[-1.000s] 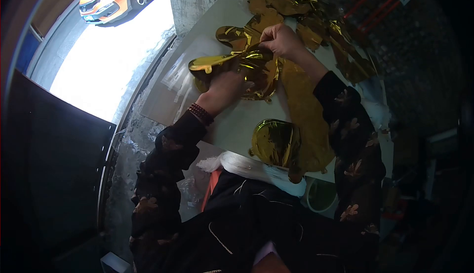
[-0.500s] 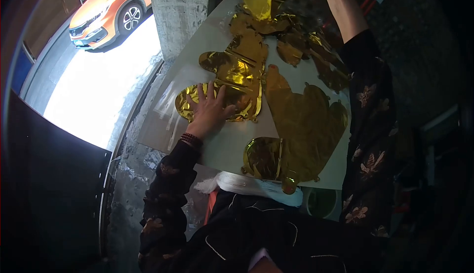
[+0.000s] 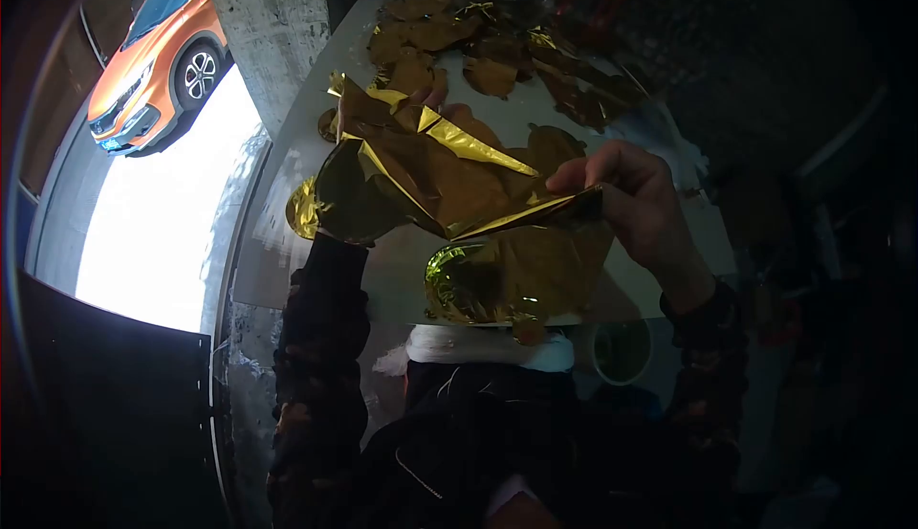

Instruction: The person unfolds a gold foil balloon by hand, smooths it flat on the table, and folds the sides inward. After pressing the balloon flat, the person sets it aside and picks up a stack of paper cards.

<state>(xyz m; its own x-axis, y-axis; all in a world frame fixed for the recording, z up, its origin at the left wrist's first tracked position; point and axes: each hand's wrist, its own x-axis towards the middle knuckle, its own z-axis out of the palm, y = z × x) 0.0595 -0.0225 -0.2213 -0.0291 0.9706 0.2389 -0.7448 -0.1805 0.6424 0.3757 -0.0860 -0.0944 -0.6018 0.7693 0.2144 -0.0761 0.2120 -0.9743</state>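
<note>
A crumpled sheet of gold foil, shaped like a flat foil balloon [image 3: 430,175], is lifted above the table and spans both hands. My right hand [image 3: 636,199] pinches its right edge between thumb and fingers. Most of my left hand [image 3: 436,87] is hidden behind the raised foil. What look like its fingertips show above the upper edge, and its grip cannot be made out. Beneath lie more flat gold foil balloons, one with a rounded end [image 3: 469,285] near the front edge. A shiny foil lobe [image 3: 302,208] pokes out at the left.
Several gold foil pieces [image 3: 497,60] are spread across the far part of the pale table [image 3: 382,285]. A concrete pillar [image 3: 273,41] rises at the back left. Below the front edge are a white bundle [image 3: 488,347] and a round container [image 3: 622,352]. An orange car [image 3: 158,65] stands outside.
My right hand has come down from the far right and holds a foil balloon's edge. My left hand lay spread on foil before; now raised foil covers most of it. The view has shifted.
</note>
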